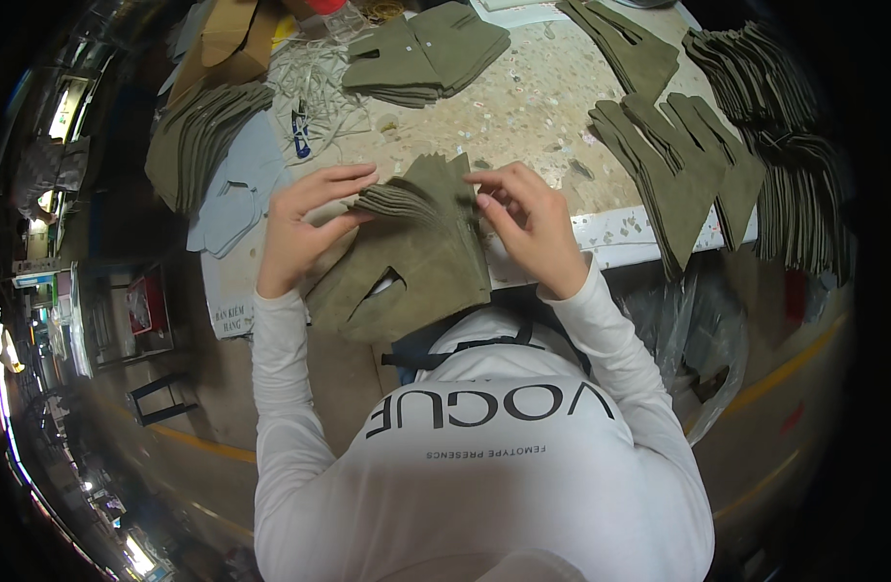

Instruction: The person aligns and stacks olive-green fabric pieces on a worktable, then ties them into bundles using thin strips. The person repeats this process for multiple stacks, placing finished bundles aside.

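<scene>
In front of me, over the table's near edge, lies a stack of olive-green fabric pieces with a slit-shaped cut-out. Its upper layers are bent up and fanned. My left hand is at the left end of these raised layers, thumb and fingers spread apart around it. On the stack's right edge, my right hand has bent fingers, with the index finger and thumb closed at the cloth. The exact contact of its fingertips is partly hidden.
Further olive piles lie at the back, left and right. Pale grey-blue pieces are on the left, near blue-handled snips and tangled white cords. Small scraps litter the table. A clear plastic bag hangs at right.
</scene>
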A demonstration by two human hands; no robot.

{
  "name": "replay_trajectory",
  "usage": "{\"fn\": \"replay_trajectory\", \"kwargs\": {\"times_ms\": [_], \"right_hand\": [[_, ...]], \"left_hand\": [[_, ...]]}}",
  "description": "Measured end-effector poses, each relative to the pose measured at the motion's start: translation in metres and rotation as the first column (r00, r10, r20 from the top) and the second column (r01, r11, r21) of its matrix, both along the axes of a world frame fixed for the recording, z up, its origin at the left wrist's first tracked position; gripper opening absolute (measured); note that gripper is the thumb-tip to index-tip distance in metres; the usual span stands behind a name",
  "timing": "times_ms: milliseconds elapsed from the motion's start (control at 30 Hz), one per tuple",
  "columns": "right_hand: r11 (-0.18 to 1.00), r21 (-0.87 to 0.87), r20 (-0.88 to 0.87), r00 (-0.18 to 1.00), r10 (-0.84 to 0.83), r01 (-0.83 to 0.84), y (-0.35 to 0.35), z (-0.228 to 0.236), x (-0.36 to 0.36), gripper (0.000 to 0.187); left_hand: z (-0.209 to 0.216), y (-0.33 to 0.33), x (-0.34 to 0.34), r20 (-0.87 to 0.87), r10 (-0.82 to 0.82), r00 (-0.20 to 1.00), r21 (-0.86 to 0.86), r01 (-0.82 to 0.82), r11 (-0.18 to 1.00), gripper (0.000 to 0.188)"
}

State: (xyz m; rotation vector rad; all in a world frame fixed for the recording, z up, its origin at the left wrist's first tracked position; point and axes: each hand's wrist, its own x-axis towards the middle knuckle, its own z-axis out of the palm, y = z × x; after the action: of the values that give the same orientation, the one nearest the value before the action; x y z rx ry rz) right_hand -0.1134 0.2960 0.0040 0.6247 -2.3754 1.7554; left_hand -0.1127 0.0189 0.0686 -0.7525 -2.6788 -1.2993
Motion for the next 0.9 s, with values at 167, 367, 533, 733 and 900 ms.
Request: {"fn": "replay_trajectory", "kwargs": {"times_ms": [167,367,533,733,900], "right_hand": [[1.000,0.019,0.046,0.999,0.006,-0.007,0.001,-0.001,0.007,0.022],[0.992,0.002,0.047,0.991,0.123,-0.123,0.006,0.008,0.004,0.017],[0.943,0.072,0.095,0.943,0.318,-0.326,0.005,0.017,-0.019,0.021],[0.846,-0.165,0.284,0.797,0.533,-0.507,-0.027,0.015,-0.027,0.023],[0.825,-0.189,0.241,0.789,0.565,-0.533,-0.040,0.015,-0.027,0.023]], "left_hand": [[-0.015,0.010,0.013,-0.086,0.085,0.993,-0.023,-0.087,0.996,0.044],[-0.018,-0.009,0.020,0.036,-0.117,0.992,0.168,0.110,0.980,0.043],[-0.020,-0.019,0.031,0.004,-0.189,0.982,0.232,0.183,0.955,0.042],[-0.023,-0.015,0.041,0.011,-0.097,0.995,0.300,0.089,0.950,0.044],[-0.013,-0.010,0.050,-0.173,0.018,0.985,-0.098,-0.035,0.995,0.043]]}}
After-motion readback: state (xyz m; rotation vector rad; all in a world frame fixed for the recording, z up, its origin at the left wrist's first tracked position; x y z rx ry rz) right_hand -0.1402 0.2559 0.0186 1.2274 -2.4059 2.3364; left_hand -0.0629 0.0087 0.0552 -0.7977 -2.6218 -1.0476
